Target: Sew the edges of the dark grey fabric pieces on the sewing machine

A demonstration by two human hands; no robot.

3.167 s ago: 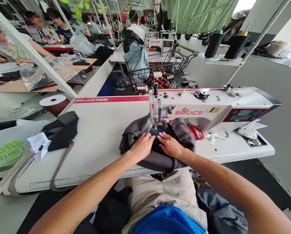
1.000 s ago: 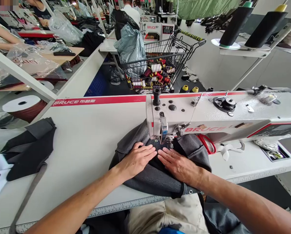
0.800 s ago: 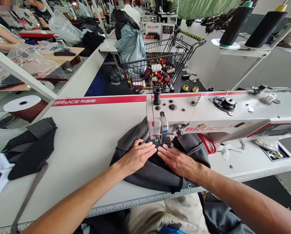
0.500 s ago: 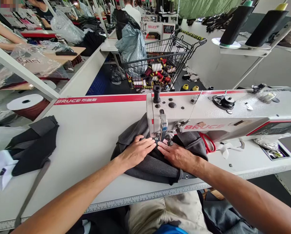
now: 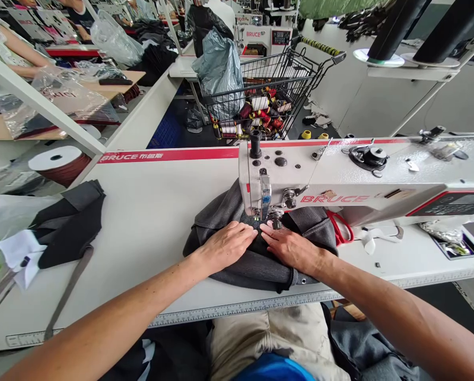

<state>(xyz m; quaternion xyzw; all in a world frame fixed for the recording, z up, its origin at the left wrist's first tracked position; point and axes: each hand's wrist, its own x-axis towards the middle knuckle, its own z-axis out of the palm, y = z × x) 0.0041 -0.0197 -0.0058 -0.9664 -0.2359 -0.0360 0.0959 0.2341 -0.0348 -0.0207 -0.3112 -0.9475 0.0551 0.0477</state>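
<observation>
Grey garment (image 5: 256,264) under sewing machine (image 5: 340,185), left hand (image 5: 224,246), right hand (image 5: 290,248) pressing flat

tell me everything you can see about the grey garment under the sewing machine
The grey garment is a thick, knit-looking fabric, dark grey, bunched in folds on the white table. Its near edge is a rolled hem with a small metal eyelet, lying at the table's front edge. The far part runs under the sewing machine head, around the needle. The left hand and right hand press flat on it, fingers pointing at the needle. Red-handled scissors lie against its right side.
</observation>
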